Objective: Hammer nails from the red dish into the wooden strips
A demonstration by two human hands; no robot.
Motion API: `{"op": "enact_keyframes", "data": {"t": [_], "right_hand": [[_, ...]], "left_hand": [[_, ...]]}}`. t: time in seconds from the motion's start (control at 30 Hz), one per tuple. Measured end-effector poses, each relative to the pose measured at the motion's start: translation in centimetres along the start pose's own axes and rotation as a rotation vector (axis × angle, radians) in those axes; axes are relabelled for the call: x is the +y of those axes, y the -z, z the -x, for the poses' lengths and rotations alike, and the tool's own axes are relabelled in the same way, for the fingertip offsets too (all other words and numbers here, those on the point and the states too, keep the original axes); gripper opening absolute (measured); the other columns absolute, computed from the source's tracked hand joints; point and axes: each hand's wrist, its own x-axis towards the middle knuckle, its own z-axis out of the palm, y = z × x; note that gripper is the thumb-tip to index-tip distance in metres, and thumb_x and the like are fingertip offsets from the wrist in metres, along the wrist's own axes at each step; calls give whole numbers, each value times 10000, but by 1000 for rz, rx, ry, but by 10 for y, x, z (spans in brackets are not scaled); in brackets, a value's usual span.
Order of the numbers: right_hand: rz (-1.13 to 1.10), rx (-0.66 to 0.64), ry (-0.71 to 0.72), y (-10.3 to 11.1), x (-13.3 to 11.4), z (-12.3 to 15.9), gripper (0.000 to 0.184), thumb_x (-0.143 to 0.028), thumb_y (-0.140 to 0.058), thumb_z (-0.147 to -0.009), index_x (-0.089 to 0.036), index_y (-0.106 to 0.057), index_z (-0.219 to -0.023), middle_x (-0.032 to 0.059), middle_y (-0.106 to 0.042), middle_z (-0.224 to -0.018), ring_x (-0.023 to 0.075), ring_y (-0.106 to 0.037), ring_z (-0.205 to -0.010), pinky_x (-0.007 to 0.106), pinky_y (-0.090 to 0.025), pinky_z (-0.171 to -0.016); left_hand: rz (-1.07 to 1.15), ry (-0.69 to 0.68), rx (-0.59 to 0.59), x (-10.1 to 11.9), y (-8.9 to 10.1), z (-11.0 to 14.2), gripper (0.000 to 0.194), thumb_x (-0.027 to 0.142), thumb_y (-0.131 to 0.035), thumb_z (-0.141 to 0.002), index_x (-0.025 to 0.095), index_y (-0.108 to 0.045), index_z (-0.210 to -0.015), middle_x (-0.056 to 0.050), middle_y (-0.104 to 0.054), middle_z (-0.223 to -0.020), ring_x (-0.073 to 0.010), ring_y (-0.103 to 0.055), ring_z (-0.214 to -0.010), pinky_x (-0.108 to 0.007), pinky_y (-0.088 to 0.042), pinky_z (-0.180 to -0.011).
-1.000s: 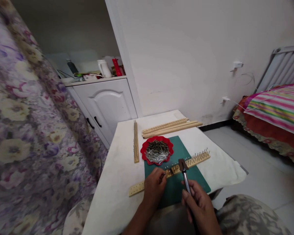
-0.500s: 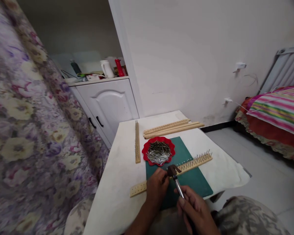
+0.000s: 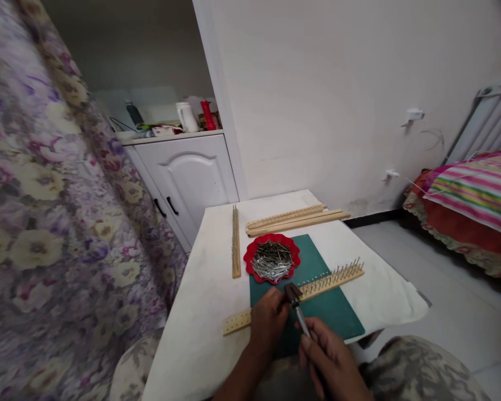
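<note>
My right hand (image 3: pixel 328 353) is closed round the handle of a claw hammer (image 3: pixel 301 320). The hammer's dark head is over the wooden strip (image 3: pixel 237 322), close by my left fingertips. My left hand (image 3: pixel 269 314) lies across the strip with its fingers closed together; whatever they pinch is too small and hidden to make out. Rows of nails (image 3: pixel 338 274) stand up from the strip's right part, while its left end shows bare holes. Beneath the strip is a green mat (image 3: pixel 342 314). A red scalloped bowl (image 3: pixel 296 260) full of loose nails sits just beyond my hands.
Another nail-studded strip (image 3: pixel 236 250) lies to the left of the bowl. Several wooden strips (image 3: pixel 296 220) are at the table's back. A floral curtain (image 3: pixel 87 223) hangs at left, and a bed (image 3: pixel 463 211) stands at right beyond the white table (image 3: pixel 192 312).
The hammer head has shifted slightly left and stays close to my left fingers. My left hand keeps its place on the strip. The whole view has moved a little.
</note>
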Motion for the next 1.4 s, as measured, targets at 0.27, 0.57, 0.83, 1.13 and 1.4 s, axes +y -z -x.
{"op": "enact_keyframes", "data": {"t": [0.27,0.57,0.83,1.13,1.4], "right_hand": [[-61,44,39,4,-8,3,366,-530,-535,-831,-197,-455,-961,-67,-588,-567,10,-336,-240,129,-167,-291],[-136,173,32,10,-3,2,411,-522,-631,-772,-186,-485,-957,-74,-584,-519,2,-354,-223,109,-199,-277],[-139,175,11,11,1,1,433,-544,-632,-756,-182,-491,-949,-72,-579,-495,4,-329,-224,117,-183,-270],[-131,158,35,11,8,-2,439,-572,-612,-755,-191,-487,-933,-77,-555,-485,0,-306,-235,115,-161,-269],[-111,161,30,9,7,-5,451,-582,-603,-755,-195,-465,-943,-83,-551,-484,3,-316,-238,112,-167,-274]], "left_hand": [[91,13,-25,5,6,0,140,169,-502,-801,184,-629,-745,-6,-572,-750,-129,-547,-697,-228,-382,-630],[124,-8,27,-8,26,-4,150,253,-487,-845,192,-622,-818,-8,-577,-771,-128,-535,-656,-228,-401,-605],[-228,-87,-62,-8,36,-63,156,189,-467,-844,202,-623,-845,-35,-616,-887,-172,-559,-881,-259,-413,-762],[-537,-21,-301,-5,17,-97,173,220,-492,-840,179,-657,-812,-57,-633,-904,-187,-606,-836,-268,-401,-661],[-628,-63,-316,2,20,-95,223,198,-428,-857,160,-647,-836,-80,-618,-906,-201,-609,-805,-288,-406,-640]]}}
